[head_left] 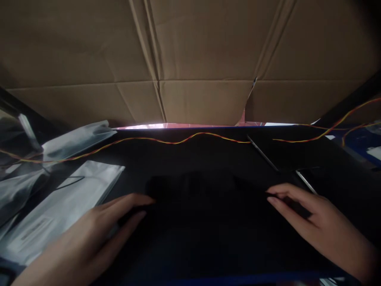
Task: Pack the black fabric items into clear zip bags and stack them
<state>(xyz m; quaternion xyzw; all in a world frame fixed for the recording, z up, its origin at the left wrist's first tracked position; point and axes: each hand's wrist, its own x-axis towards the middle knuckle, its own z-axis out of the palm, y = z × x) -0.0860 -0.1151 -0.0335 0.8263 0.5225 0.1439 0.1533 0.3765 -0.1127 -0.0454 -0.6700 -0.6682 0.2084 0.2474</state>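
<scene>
A dark, soft-looking black cloth (193, 186) lies in front of me, hard to tell from the black tabletop beneath it. My left hand (101, 226) is at its left end, fingertips and thumb closing on the edge. At the right end, my right hand (315, 222) pinches the cloth's other edge between thumb and fingers. The cloth's outline and folds are mostly lost in shadow. Beside my left hand lies a clear plastic bag (80, 186) with a pale label.
Another plastic packet (79, 139) lies at the back left. A twisted red-yellow wire (175, 142) runs across the back. A flat black tablet-like device (285, 151) and a slim phone-like object (308, 180) lie right. Creased cardboard (202, 51) rises behind.
</scene>
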